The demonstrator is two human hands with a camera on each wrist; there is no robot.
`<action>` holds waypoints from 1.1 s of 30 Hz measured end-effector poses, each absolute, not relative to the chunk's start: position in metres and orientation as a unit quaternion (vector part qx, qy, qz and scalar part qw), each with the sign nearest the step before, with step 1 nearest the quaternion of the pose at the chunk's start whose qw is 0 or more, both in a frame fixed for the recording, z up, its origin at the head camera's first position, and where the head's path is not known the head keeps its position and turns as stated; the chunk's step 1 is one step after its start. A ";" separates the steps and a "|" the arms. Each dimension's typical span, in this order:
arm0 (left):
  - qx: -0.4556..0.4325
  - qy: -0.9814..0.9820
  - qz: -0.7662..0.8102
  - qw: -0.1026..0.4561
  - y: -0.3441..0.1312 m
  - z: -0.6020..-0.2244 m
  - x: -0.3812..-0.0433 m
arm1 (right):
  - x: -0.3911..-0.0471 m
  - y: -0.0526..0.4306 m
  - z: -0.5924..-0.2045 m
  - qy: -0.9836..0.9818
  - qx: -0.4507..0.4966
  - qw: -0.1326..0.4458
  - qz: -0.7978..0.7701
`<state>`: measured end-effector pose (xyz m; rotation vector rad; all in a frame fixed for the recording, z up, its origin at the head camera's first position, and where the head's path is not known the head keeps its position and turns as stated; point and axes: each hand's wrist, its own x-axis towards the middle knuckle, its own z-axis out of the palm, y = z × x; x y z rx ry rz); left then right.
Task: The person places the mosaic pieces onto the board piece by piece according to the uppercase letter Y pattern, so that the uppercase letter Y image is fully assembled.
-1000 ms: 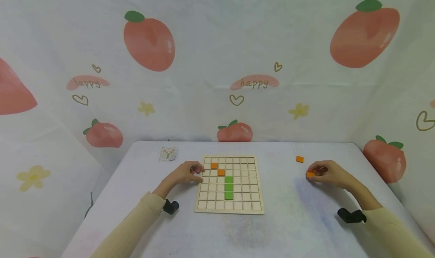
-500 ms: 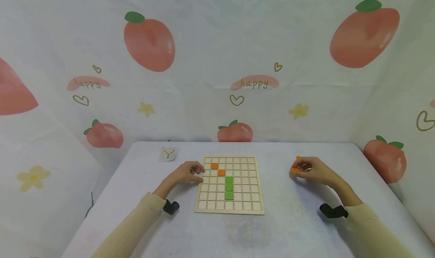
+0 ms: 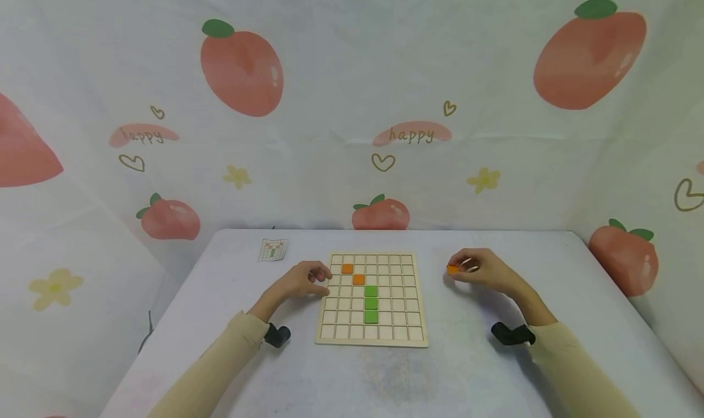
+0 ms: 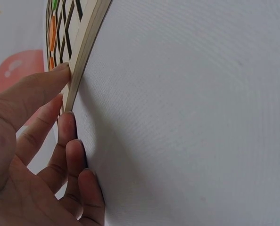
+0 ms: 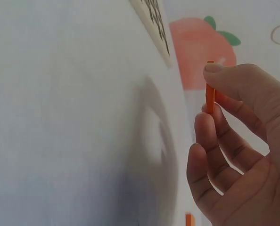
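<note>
My right hand (image 3: 484, 270) pinches a small flat orange square tile (image 5: 210, 89) between thumb and fingers, above the table to the right of the wooden grid board (image 3: 396, 343). Green tiles (image 3: 371, 304) form a short column on the board. Up and to the left of them, two orange tiles (image 3: 359, 279) lie on a diagonal. At the board's left edge rests my left hand (image 3: 301, 279), fingers loosely bent. In the left wrist view the thumb (image 4: 45, 84) touches the board's rim, with other fingertips close beside it.
A small paper card (image 3: 272, 250) with a coloured grid pattern lies at the back left of the white table (image 3: 456, 369). Another orange piece (image 5: 190, 220) shows at the bottom of the right wrist view. A fruit-print cloth (image 3: 319, 179) hangs behind the table.
My right hand has moved left and slightly back, towards the board, carrying the orange tile. The loose orange tile is now hidden behind it in the head view. My left hand stays put.
</note>
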<state>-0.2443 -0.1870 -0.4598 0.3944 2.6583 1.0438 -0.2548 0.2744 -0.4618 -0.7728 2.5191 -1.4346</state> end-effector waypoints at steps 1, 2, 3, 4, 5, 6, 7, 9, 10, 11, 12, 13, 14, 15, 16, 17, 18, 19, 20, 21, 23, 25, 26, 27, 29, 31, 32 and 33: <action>0.136 0.915 0.358 0.129 -0.187 -0.460 -0.244 | -0.255 0.271 -0.462 0.837 -0.257 0.070 -0.478; 0.136 0.915 0.358 0.130 -0.187 -0.459 -0.244 | -0.256 0.268 -0.462 0.836 -0.257 0.069 -0.479; 0.135 0.915 0.358 0.130 -0.187 -0.459 -0.244 | -0.257 0.264 -0.462 0.835 -0.258 0.068 -0.481; 0.135 0.915 0.358 0.130 -0.187 -0.459 -0.244 | -0.258 0.261 -0.462 0.834 -0.262 0.067 -0.482; 0.134 0.915 0.358 0.131 -0.187 -0.459 -0.244 | -0.259 0.258 -0.462 0.833 -0.264 0.065 -0.482; 0.134 0.915 0.357 0.131 -0.188 -0.459 -0.244 | -0.260 0.254 -0.462 0.832 -0.267 0.064 -0.481; 0.133 0.915 0.357 0.131 -0.188 -0.459 -0.244 | -0.261 0.251 -0.462 0.833 -0.270 0.064 -0.479; 0.134 0.915 0.358 0.131 -0.188 -0.459 -0.244 | -0.263 0.244 -0.462 0.830 -0.280 0.062 -0.479; 0.134 0.915 0.358 0.131 -0.188 -0.460 -0.245 | -0.264 0.240 -0.462 0.828 -0.283 0.063 -0.479; 0.135 0.915 0.358 0.131 -0.188 -0.460 -0.245 | -0.262 0.236 -0.458 0.828 -0.283 0.065 -0.479; 0.135 0.914 0.358 0.131 -0.188 -0.460 -0.245 | -0.261 0.231 -0.456 0.828 -0.285 0.067 -0.479; 0.136 0.914 0.359 0.131 -0.188 -0.461 -0.245 | -0.262 0.228 -0.455 0.827 -0.286 0.069 -0.479; 0.136 0.914 0.359 0.130 -0.188 -0.461 -0.245 | -0.262 0.224 -0.456 0.827 -0.287 0.070 -0.478; 0.137 0.914 0.359 0.130 -0.188 -0.461 -0.246 | -0.263 0.221 -0.455 0.828 -0.287 0.073 -0.475; 0.137 0.914 0.358 0.130 -0.188 -0.461 -0.246 | -0.263 0.217 -0.455 0.829 -0.288 0.075 -0.473; 0.137 0.914 0.358 0.130 -0.189 -0.462 -0.246 | -0.265 0.214 -0.456 0.829 -0.290 0.078 -0.472; 0.137 0.914 0.358 0.130 -0.189 -0.462 -0.246 | -0.268 0.212 -0.460 0.828 -0.292 0.079 -0.472; 0.137 0.914 0.358 0.130 -0.189 -0.462 -0.246 | -0.270 0.210 -0.462 0.828 -0.294 0.081 -0.471; 0.137 0.914 0.358 0.130 -0.189 -0.462 -0.246 | -0.271 0.206 -0.463 0.827 -0.296 0.082 -0.471; 0.137 0.914 0.358 0.131 -0.189 -0.462 -0.246 | -0.271 0.202 -0.462 0.824 -0.299 0.084 -0.473; 0.137 0.914 0.359 0.131 -0.189 -0.462 -0.246 | -0.273 0.196 -0.462 0.819 -0.305 0.087 -0.479; 0.137 0.913 0.360 0.131 -0.189 -0.462 -0.246 | -0.273 0.189 -0.461 0.814 -0.307 0.089 -0.484; 0.138 0.913 0.361 0.131 -0.189 -0.462 -0.246 | -0.273 0.186 -0.460 0.811 -0.309 0.091 -0.487; 0.139 0.913 0.361 0.131 -0.189 -0.462 -0.246 | -0.274 0.182 -0.460 0.810 -0.311 0.092 -0.488; 0.140 0.912 0.363 0.132 -0.190 -0.463 -0.246 | -0.274 0.176 -0.459 0.809 -0.311 0.095 -0.490; 0.141 0.911 0.364 0.133 -0.190 -0.464 -0.247 | -0.276 0.171 -0.459 0.809 -0.313 0.097 -0.487; 0.142 0.911 0.364 0.133 -0.191 -0.464 -0.247 | -0.276 0.169 -0.459 0.809 -0.315 0.097 -0.486; 0.142 0.911 0.365 0.132 -0.191 -0.464 -0.247 | -0.276 0.167 -0.459 0.809 -0.316 0.098 -0.486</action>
